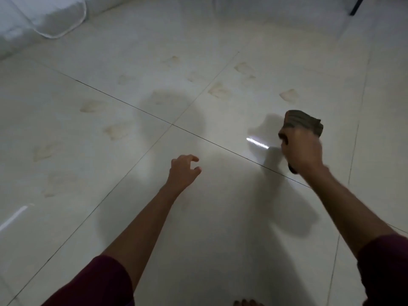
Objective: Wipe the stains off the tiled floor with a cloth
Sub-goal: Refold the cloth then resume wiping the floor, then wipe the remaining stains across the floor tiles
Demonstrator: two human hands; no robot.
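A white bedsheet (33, 16) hangs at the far left, its rounded corner reaching the ground. A dark furniture leg (356, 5) stands at the far right. Bare toes (248, 302) show at the near edge, right of centre.

Folded dark cloth (303, 123) — above pale, stained floor (132, 51).

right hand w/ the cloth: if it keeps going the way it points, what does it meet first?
Likely the pale brown stain just beyond the cloth that the right hand grips. Nothing else shows on the tiled floor between them. Height above the floor is unclear, so contact is a guess.
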